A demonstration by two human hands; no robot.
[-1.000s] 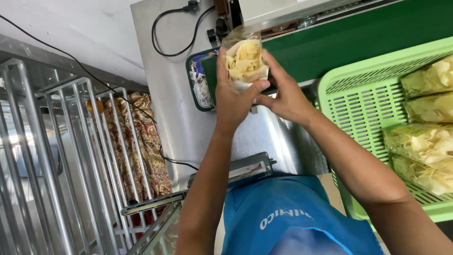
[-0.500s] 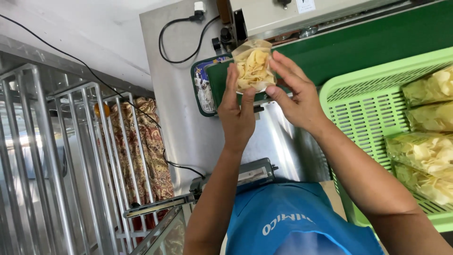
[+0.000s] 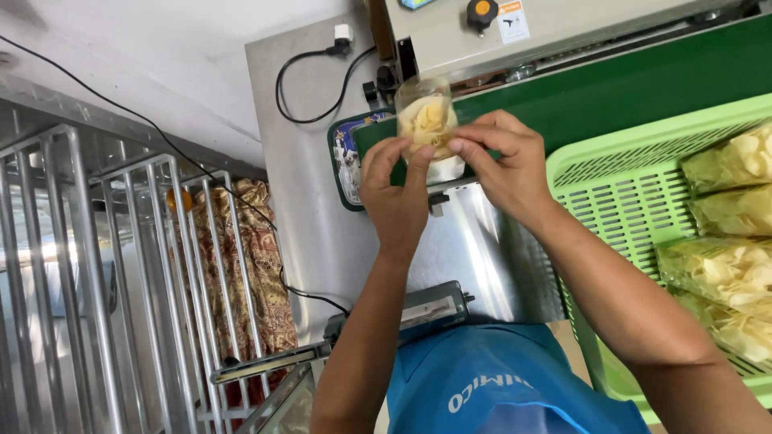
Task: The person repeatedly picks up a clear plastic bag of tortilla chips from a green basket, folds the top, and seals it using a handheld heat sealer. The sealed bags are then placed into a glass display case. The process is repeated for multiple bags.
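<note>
The left hand is closed round the lower edge of a clear bag of yellow chips, thumb and fingers pinching it from the 7 o'clock side. The right hand grips the same bag from 4 o'clock, its fingers curled over the front and their tips meeting the left hand's at the bag's middle. Both hands are shut on it, with no gap showing between fingers and plastic.

The bag stands upright in the view, its long axis running from 6 to 12 o'clock, the empty open end pointing to 12 o'clock, toward the machine. The chips fill its lower and middle part. It is held up over the left end of the green belt.

At 12 o'clock from the bag sits the grey machine, with a black knob on top. At 10 o'clock a black cable loops to a white plug on the steel panel. At 3 o'clock, just beside the right wrist, a light green basket holds more filled bags. At 9 o'clock, well apart, stand steel racks and a patterned cloth. At 6 o'clock is the person's blue shirt.
</note>
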